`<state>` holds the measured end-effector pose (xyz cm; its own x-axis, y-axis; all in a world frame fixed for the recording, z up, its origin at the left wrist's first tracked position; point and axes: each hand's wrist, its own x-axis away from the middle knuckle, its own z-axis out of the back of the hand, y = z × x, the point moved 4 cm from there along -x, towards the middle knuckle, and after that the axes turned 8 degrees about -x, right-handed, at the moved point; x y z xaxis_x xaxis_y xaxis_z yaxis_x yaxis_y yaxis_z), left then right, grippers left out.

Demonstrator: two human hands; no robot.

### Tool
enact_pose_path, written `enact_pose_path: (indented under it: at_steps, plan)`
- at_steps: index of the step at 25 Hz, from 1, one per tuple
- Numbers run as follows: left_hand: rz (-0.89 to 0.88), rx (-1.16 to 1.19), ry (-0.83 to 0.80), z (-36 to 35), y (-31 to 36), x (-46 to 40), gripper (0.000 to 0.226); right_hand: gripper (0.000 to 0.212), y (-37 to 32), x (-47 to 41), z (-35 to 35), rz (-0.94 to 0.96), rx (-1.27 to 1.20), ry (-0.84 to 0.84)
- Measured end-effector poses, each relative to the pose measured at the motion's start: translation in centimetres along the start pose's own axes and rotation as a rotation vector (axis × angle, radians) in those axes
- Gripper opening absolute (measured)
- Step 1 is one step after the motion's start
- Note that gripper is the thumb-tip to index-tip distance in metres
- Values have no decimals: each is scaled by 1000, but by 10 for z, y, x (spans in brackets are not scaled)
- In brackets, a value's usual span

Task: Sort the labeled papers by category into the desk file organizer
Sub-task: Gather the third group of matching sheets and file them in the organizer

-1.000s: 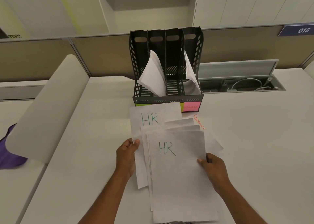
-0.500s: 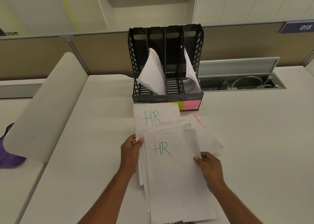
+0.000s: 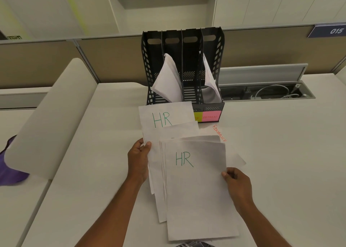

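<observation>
A black file organizer (image 3: 149, 63) with several upright slots stands at the desk's far edge; folded white sheets lean in two slots. Coloured labels (image 3: 211, 116) line its front, the pink one reading ADMIN. A fanned pile of white papers lies in front. My left hand (image 3: 139, 157) pinches the left edge of an upper sheet marked HR (image 3: 162, 115). My right hand (image 3: 236, 183) grips the right edge of the top sheet marked HR (image 3: 194, 186). A sheet marked FINANCE (image 3: 220, 133) pokes out to the right underneath.
A white curved divider panel (image 3: 50, 119) rises at the left, with something purple (image 3: 9, 170) behind it. An open cable tray (image 3: 265, 93) with wires sits right of the organizer. A beige partition (image 3: 112, 59) backs the desk.
My left hand has slid the upper HR sheet away from me, toward the organizer, so it covers the left labels. The top HR sheet has shifted slightly right with my right hand.
</observation>
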<state>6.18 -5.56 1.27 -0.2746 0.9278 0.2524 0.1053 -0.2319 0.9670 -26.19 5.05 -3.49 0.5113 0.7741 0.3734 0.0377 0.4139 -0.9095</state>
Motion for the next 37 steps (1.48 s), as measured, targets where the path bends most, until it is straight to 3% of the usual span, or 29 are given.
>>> enact_pose_path:
  at_steps: [4, 7, 11, 14, 19, 27, 30, 33, 37]
  plan:
    - [-154, -93, -6, 2, 7, -6, 57, 12, 3, 0, 6, 21, -44, 1]
    - [-170, -225, -31, -1, -4, -3, 41, 11, 1, 0, -2, 6, -107, 16]
    - [-23, -134, -88, -4, -24, 8, 19, 10, -6, -2, -15, -6, -137, 49]
    - [39, -99, -126, -4, -27, 12, 28, 9, -9, -4, -24, -13, -142, 51]
    - [-18, -164, -69, -2, -20, 6, 17, 9, -9, -8, -22, -25, -136, 56]
    - [-42, -185, 43, 14, -17, -13, 18, 14, -1, -23, 32, -63, -188, 230]
    - [-118, -261, 2, 6, -17, -6, 37, 11, -3, -20, 18, -54, -183, 189]
    - [-145, -319, -29, -2, -20, 4, 22, 5, -6, -15, -4, -66, -165, 149]
    - [-39, -299, -66, -5, -28, 10, 12, 2, -6, -10, -24, -77, -141, 79]
